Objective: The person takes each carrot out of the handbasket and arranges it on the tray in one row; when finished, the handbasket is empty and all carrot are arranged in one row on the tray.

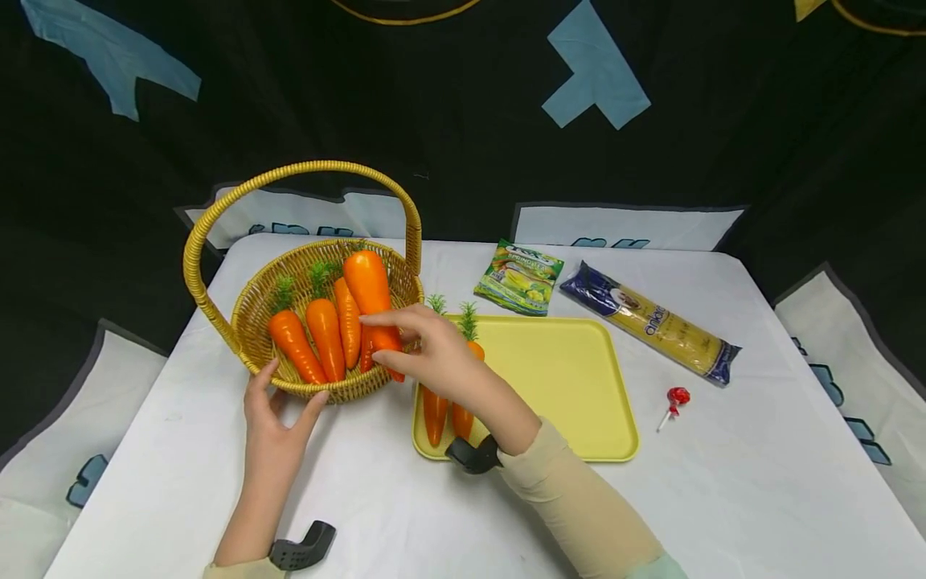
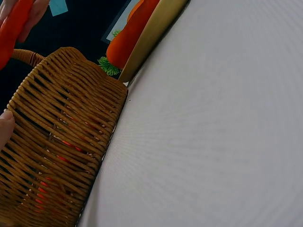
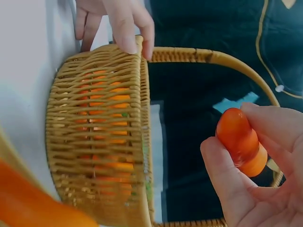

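Note:
A yellow wicker basket (image 1: 354, 389) with a tall arched handle stands on the left of the table. Several orange carrots with green tops, such as one carrot (image 1: 325, 339), lie inside it. My left hand (image 1: 273, 434) grips the basket's near rim, fingers over the edge and thumb on the outside. Above the basket's right side, my right hand (image 1: 443, 355) pinches a large carrot (image 1: 367, 283) near its narrow tip. That tip (image 3: 234, 132) pokes out between thumb and fingers in the right wrist view. The wicker wall (image 2: 71, 127) fills much of the left wrist view.
Right of the basket, a yellow tray (image 1: 557, 394) holds two carrots (image 1: 435, 416) at its left end, partly under my right arm. Behind it lies a green snack packet (image 1: 519, 278). A pasta bag (image 1: 651, 323) and a red lollipop (image 1: 678, 396) lie further right.

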A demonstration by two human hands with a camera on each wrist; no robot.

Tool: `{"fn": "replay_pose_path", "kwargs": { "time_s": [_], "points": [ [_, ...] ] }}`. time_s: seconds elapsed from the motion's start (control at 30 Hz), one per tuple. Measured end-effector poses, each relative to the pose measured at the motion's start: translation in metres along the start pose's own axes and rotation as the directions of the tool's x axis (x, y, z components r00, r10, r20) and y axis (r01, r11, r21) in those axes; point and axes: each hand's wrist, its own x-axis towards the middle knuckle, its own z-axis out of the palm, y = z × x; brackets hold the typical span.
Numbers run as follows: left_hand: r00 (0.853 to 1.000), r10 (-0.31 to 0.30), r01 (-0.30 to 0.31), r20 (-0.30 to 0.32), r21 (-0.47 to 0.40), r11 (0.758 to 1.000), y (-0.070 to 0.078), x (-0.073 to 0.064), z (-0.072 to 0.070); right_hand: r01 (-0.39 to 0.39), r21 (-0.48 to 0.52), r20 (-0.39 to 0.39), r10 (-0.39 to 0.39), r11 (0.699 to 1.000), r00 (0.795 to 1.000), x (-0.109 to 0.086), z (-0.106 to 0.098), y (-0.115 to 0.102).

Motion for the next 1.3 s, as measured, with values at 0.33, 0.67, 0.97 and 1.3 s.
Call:
{"fn": "replay_pose_path", "kwargs": {
  "time_s": [0.33, 0.67, 0.97, 1.3],
  "points": [
    [1.0, 0.005, -0.005, 0.005, 0.004, 1.0, 0.001, 0.0, 0.0, -0.108, 0.116, -0.126, 0.122, 0.987, 0.984, -0.056, -0.024, 0.015],
    [1.0, 0.019, -0.019, 0.003, 0.006, 1.0, 0.001, 0.001, 0.0, -0.31, 0.134, -0.223, 0.334, 0.941, 0.916, -0.104, -0.038, 0.048],
    [1.0, 0.004, -0.004, 0.004, 0.006, 1.0, 0.0, 0.001, 0.0, -0.453, 0.073, -0.227, 0.457, 0.889, 0.86, -0.122, -0.027, 0.074],
    [1.0, 0.002, -0.002, 0.001, 0.0, 1.0, -0.001, 0.001, 0.0, -0.464, -0.109, -0.198, 0.438, 0.879, 0.877, -0.124, -0.012, 0.079]
  ]
}}
